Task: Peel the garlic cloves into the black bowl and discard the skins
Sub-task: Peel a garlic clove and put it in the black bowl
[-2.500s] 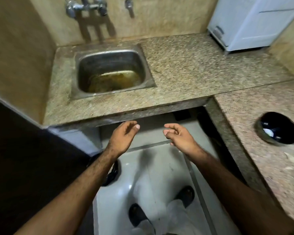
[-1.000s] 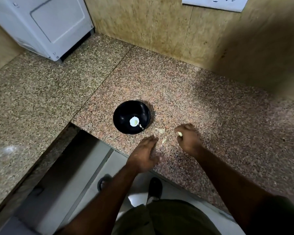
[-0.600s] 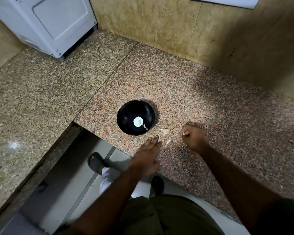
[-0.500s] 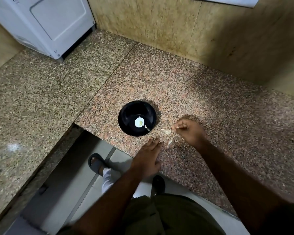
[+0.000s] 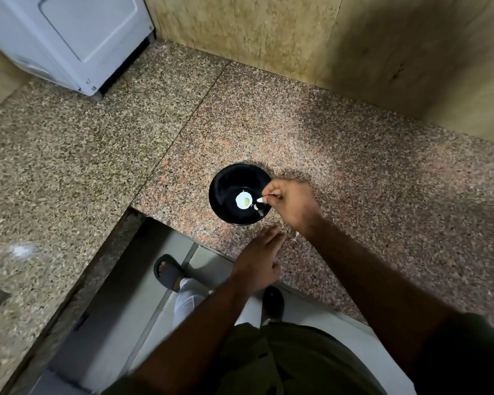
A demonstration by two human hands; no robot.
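A black bowl (image 5: 228, 183) stands on the speckled granite counter near its front edge. A pale clove (image 5: 244, 200) lies in the bowl's bottom. My right hand (image 5: 291, 202) reaches over the bowl's right rim and pinches a small white garlic piece (image 5: 260, 199) at its fingertips. Below the bowl, my left hand (image 5: 258, 258) lies flat with straight fingers on the counter's front edge, holding nothing. A scrap of garlic skin (image 5: 296, 234) shows on the counter between my two hands; my right wrist hides most of it.
A white appliance (image 5: 69, 38) stands at the back left of the L-shaped counter (image 5: 354, 166). Tan walls close the back and right. The counter's front edge drops to a tiled floor where my sandalled feet (image 5: 167, 270) stand.
I turned from the sink to the counter with the bowl. My right hand picked up a garlic piece from the counter and moved left over the bowl's rim. My left hand stayed flat.
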